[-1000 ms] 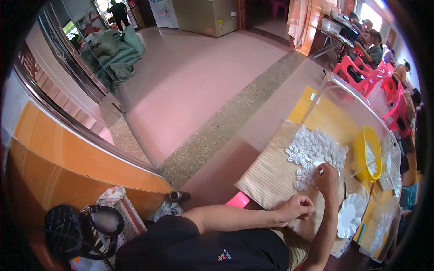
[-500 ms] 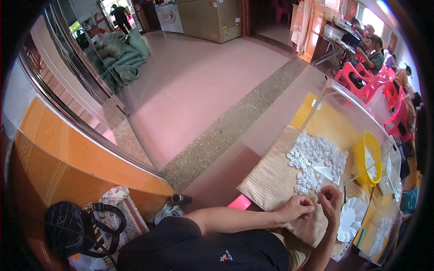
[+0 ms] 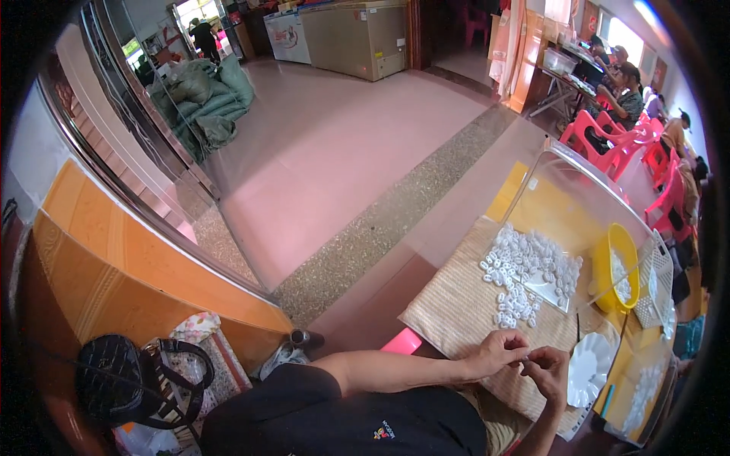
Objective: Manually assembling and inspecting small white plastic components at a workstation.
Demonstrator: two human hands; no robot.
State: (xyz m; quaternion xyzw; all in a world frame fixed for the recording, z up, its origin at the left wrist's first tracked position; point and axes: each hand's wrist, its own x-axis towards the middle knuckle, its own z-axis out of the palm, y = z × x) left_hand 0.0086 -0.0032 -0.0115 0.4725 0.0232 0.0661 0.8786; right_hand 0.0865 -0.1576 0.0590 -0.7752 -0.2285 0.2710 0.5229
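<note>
My left hand [image 3: 498, 355] is closed in a pinch above the striped cloth [image 3: 449, 304] on the table. Close against its fingertips, my right hand [image 3: 549, 372] pinches too. Whatever lies between the fingers is too small to name. Just beyond the hands, a pile of small white plastic pieces with holes [image 3: 517, 304] spreads over the cloth, some heaped on a clear flat tray. To the right of my right hand sits a white scalloped dish [image 3: 587, 368]. A thin dark tool [image 3: 578, 327] lies between the pile and the dish.
A yellow basin [image 3: 617, 266] with white pieces stands at the right, next to a white basket [image 3: 655, 285]. A clear upright panel [image 3: 593, 171] edges the table. Black handbags [image 3: 114, 376] lie at lower left. Pink chairs [image 3: 601, 144] and seated people are at far right.
My right hand has come down from near the pile to meet my left fingertips. The left hand stays nearly in place. The view has shifted slightly.
</note>
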